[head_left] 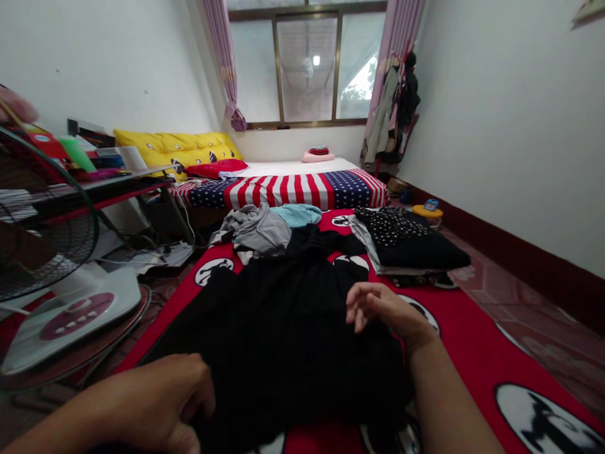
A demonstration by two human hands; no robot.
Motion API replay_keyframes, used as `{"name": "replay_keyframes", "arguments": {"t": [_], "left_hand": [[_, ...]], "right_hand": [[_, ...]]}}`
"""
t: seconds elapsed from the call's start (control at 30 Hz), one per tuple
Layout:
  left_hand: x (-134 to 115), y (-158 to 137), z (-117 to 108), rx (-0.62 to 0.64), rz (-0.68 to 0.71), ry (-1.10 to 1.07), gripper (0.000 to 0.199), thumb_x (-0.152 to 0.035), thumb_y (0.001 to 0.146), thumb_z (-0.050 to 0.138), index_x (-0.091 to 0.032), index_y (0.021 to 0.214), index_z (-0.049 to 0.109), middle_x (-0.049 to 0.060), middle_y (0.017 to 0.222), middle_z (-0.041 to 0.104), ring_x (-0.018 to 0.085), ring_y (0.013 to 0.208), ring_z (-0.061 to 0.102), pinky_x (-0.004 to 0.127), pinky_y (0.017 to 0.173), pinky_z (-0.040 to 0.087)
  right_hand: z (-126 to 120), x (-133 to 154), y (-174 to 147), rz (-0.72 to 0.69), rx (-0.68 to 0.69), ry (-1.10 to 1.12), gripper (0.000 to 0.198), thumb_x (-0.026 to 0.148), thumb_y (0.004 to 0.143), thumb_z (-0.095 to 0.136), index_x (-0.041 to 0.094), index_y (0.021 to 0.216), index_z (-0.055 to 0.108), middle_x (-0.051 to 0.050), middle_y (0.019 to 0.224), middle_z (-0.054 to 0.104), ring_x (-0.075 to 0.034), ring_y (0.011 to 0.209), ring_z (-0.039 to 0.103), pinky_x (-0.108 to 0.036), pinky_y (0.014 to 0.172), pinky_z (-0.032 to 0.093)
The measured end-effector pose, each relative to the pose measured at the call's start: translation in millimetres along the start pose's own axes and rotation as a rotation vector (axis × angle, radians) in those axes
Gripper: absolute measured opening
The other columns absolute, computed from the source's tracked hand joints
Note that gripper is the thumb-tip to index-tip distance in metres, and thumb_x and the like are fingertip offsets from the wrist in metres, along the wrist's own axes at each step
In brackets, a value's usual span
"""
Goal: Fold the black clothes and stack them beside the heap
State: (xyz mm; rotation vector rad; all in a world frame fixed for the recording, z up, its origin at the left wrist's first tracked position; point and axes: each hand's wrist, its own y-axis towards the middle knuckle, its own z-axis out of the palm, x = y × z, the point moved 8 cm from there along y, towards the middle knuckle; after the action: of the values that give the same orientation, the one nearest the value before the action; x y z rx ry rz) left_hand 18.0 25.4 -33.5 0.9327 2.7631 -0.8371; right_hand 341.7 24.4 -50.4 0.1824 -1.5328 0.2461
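Black garment (283, 321), soft cloth, lies spread out mid-view on a red cover (477, 343) w/ white round patches printed w/ dark figs. Clock dirs. below taken from the garment's centre.

L hand (172, 397) at 8 o'clock, over the garment's near edge: fingers bent well in, knuckles up, tips partly hidden, so can't tell if it has hold of any cloth. R hand (380, 309) at 3 o'clock, over the garment's side edge: fingers loosely curled, approx. half open, nothing seen in it; can't tell if it touches the cloth.

At 11, just past the garment's far end, a rumpled grey cloth (265, 230); a light-blue cloth (302, 215) right beside it at 12. At 2, also on the cover, a folded stack (420, 249): black fabric w/ a spotted cloth (390, 222) on top, paler layers under.

Further off: bed (278, 192) at 12 w/ stripes & stars on its front, window (307, 69) above; yellow cushion (165, 148) approx. 11; hanging clothes (382, 116) at 1; small yellow stool (425, 212) at 2, past the stack; fan (78, 318) at 9, well apart from the garment.
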Motion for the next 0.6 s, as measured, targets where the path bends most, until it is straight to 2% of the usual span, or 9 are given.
{"name": "replay_keyframes", "arguments": {"t": [0.1, 0.23, 0.27, 0.33, 0.4, 0.47, 0.6], "left_hand": [[-30.4, 33.2, 6.1, -0.056, 0.163, -0.125, 0.023, -0.035, 0.079, 0.061, -0.027, 0.097, 0.073, 0.001, 0.089, 0.070, 0.018, 0.082, 0.066, 0.025, 0.074, 0.051], [-67.6, 83.1, -3.3, -0.328, 0.416, -0.284, 0.034, -0.026, 0.088, 0.052, -0.027, 0.121, 0.062, 0.005, 0.119, 0.063, 0.018, 0.110, 0.060, 0.030, 0.099, 0.045], [-68.7, 96.1, -5.3, -0.407, 0.421, -0.292, 0.040, -0.024, 0.088, 0.050, -0.026, 0.128, 0.057, 0.006, 0.128, 0.059, 0.019, 0.118, 0.056, 0.032, 0.104, 0.042], [-61.1, 121.8, -8.3, -0.565, 0.340, -0.263, 0.046, -0.022, 0.090, 0.046, -0.022, 0.136, 0.050, 0.009, 0.141, 0.049, 0.021, 0.129, 0.048, 0.036, 0.111, 0.038], [-47.7, 143.5, -8.9, -0.688, 0.214, -0.209, 0.047, -0.020, 0.091, 0.042, -0.018, 0.138, 0.047, 0.011, 0.143, 0.046, 0.022, 0.131, 0.046, 0.037, 0.112, 0.038], [-37.6, 159.7, -5.8, -0.742, 0.131, -0.175, 0.047, -0.019, 0.092, 0.038, -0.017, 0.138, 0.047, 0.012, 0.141, 0.048, 0.023, 0.130, 0.049, 0.038, 0.110, 0.040], [-33.3, 172.8, 3.2, -0.753, 0.107, -0.164, 0.045, -0.019, 0.092, 0.037, -0.019, 0.135, 0.051, 0.011, 0.141, 0.050, 0.026, 0.128, 0.050, 0.044, 0.109, 0.041]], "right_hand": [[-27.3, -12.0, 14.0, -0.013, -0.258, -0.132, 0.045, 0.060, 0.075, 0.064, 0.017, 0.089, 0.063, -0.008, 0.091, 0.071, -0.019, 0.078, 0.068, -0.027, 0.065, 0.051], [-49.2, -27.1, 21.8, -0.077, -0.474, -0.525, 0.029, 0.036, 0.073, 0.069, 0.018, 0.095, 0.067, -0.010, 0.107, 0.067, -0.024, 0.104, 0.062, -0.039, 0.091, 0.047], [-52.9, -30.5, 21.4, -0.083, -0.532, -0.634, 0.029, 0.031, 0.071, 0.069, 0.018, 0.097, 0.068, -0.011, 0.115, 0.064, -0.026, 0.111, 0.058, -0.041, 0.096, 0.044], [-58.7, -35.4, 18.2, -0.065, -0.665, -0.839, 0.036, 0.026, 0.069, 0.070, 0.020, 0.104, 0.068, -0.012, 0.127, 0.057, -0.029, 0.121, 0.050, -0.045, 0.102, 0.038], [-58.8, -38.3, 16.3, -0.024, -0.749, -0.989, 0.044, 0.024, 0.068, 0.070, 0.023, 0.112, 0.066, -0.011, 0.126, 0.056, -0.030, 0.120, 0.049, -0.045, 0.101, 0.038], [-53.2, -39.4, 19.2, 0.007, -0.741, -1.049, 0.047, 0.021, 0.070, 0.066, 0.024, 0.116, 0.064, -0.010, 0.115, 0.060, -0.028, 0.110, 0.054, -0.040, 0.094, 0.042], [-42.7, -32.4, 24.8, 0.004, -0.617, -0.998, 0.047, 0.010, 0.066, 0.055, 0.023, 0.111, 0.064, -0.006, 0.104, 0.065, -0.022, 0.094, 0.060, -0.033, 0.084, 0.045]]}}
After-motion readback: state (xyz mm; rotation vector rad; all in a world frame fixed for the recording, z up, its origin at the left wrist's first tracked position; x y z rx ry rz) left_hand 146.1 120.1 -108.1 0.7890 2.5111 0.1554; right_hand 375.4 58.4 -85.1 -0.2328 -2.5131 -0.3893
